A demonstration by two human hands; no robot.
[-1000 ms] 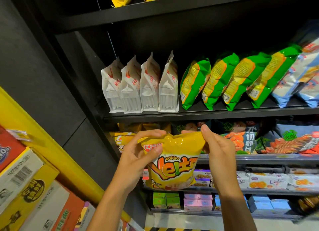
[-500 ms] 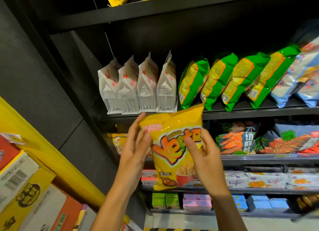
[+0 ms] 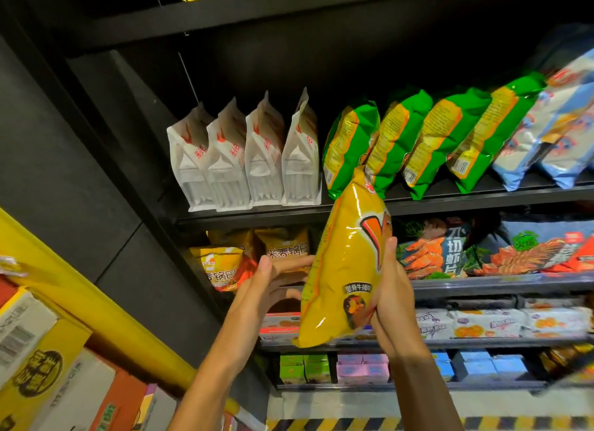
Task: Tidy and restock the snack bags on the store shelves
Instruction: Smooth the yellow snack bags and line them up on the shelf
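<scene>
Yellow snack bag (image 3: 344, 263) at frame centre: we curled right hand (image 3: 390, 297) fingers around it; left hand (image 3: 268, 282) fingers, apparently straight, touched it.

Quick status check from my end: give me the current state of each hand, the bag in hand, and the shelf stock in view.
yellow snack bag: held upright in front of the shelves, turned edge-on
left hand: fingers straight, against the bag's left side
right hand: grips the bag's right edge
white bags: four standing upright in a row
green bags: four leaning left
blue bags: leaning left, at the shelf's right end
</scene>
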